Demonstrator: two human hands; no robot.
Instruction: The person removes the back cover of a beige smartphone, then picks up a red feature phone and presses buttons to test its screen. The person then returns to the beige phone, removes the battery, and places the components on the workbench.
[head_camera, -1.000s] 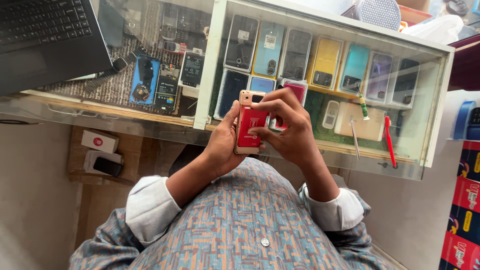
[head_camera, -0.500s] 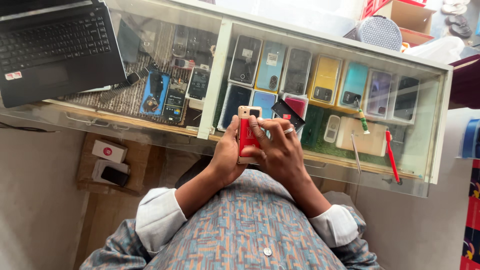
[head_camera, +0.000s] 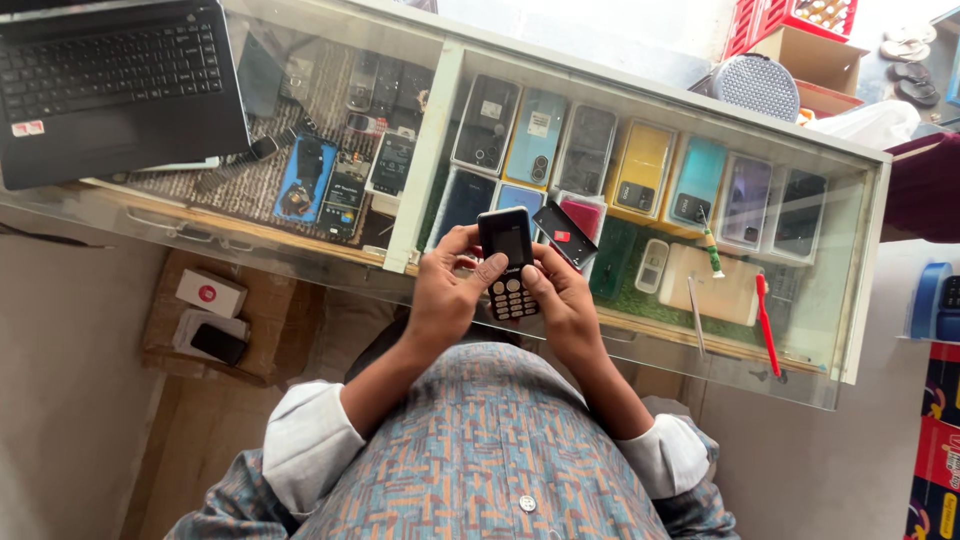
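We hold a small black keypad phone (head_camera: 509, 262) up in front of our chest, the left hand (head_camera: 447, 300) wrapped round its left edge with the thumb laid across the seam between screen and keys, the right hand (head_camera: 562, 305) cupping the right edge with its thumb on the keypad. The phone sits between both palms above the near rim of the glass table (head_camera: 640, 345), screen end pointing to 12 o'clock. The grip looks to us light and mostly fingertip: should a thumb press hard, the phone could pivot out and drop onto the glass top, or slide past the rim to the floor. A flat black piece with a red mark (head_camera: 565, 234) pokes out at 1 o'clock from the phone, seemingly pinched behind the right fingers; we cannot tell how firmly, and it may slip free first. Under the glass, at 12 o'clock, stand rows of phone cases (head_camera: 640, 170); at 3 o'clock lie a red toothbrush (head_camera: 766, 322) and a thin metal tool (head_camera: 695, 318); at 10 o'clock sits an open laptop (head_camera: 110, 85). At 8 o'clock, lower down, small boxes (head_camera: 210, 293) rest on a shelf.
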